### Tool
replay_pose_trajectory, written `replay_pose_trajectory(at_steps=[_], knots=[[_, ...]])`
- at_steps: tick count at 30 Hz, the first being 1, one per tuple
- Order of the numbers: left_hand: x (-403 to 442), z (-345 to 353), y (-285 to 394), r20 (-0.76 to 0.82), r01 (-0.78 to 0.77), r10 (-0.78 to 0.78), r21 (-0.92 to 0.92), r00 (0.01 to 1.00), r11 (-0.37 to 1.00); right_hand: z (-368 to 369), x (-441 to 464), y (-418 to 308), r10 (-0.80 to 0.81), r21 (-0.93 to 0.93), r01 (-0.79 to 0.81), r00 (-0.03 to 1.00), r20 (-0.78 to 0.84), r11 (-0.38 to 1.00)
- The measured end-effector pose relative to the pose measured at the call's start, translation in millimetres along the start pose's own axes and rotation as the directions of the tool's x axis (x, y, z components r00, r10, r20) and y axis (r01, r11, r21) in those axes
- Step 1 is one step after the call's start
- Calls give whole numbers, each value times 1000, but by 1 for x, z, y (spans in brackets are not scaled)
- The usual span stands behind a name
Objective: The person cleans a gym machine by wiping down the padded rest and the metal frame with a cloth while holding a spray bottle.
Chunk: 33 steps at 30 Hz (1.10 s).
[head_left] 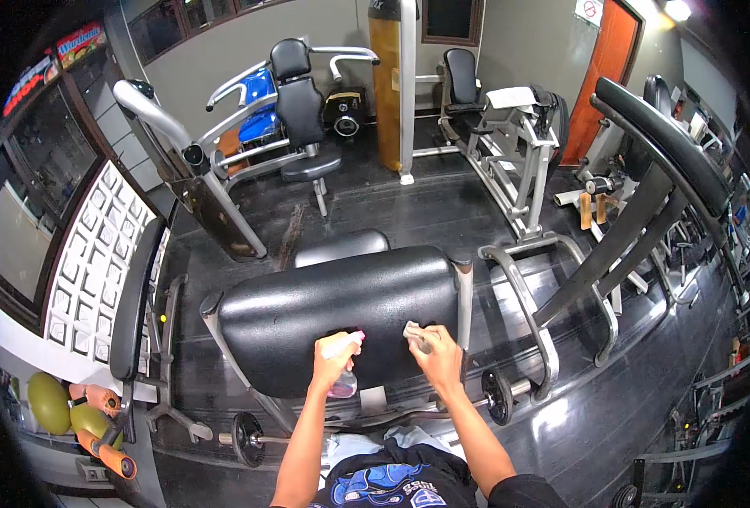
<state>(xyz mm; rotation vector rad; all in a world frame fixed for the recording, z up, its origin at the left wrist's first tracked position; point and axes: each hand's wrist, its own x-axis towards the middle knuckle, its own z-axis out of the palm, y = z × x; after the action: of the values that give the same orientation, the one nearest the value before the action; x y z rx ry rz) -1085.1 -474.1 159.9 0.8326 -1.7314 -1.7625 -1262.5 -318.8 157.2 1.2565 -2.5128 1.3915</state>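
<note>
From my end, the left hand [331, 361] hides the middle of the spray bottle [343, 388], fingers curled closed around its neck. The right hand [438, 354] pinches a small pale cloth [411, 329] between nearly closed fingers, which cover too much for me to read its shape. The bottle is see-through with a pink nozzle; I see pinkish liquid low inside, level unclear. Both are above the glossy black pad [341, 296], which catches pale streaks of light.
</note>
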Motion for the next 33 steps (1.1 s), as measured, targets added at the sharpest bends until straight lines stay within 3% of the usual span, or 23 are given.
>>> replay_pose_trajectory(at_steps=[8,16,18,22,24,33], knots=[[0,2,0,-37,21,-20,29,999,999,2,57,-18,6,30,0,984,-176,1000],[-4,9,4,-77,7,-2,58,997,998,-6,-3,3,75,28,-74,996,-38,997],[-3,13,8,-89,3,3,67,996,998,-11,11,2,72,18,-71,994,-87,997],[-1,29,18,-31,49,-46,91,998,995,-16,56,-8,77,4,-77,986,-147,997],[3,41,21,32,-13,9,105,999,994,-14,65,-11,57,45,-50,985,-161,998],[31,83,38,133,15,-26,87,991,996,-13,2,18,105,28,-103,989,-107,994]])
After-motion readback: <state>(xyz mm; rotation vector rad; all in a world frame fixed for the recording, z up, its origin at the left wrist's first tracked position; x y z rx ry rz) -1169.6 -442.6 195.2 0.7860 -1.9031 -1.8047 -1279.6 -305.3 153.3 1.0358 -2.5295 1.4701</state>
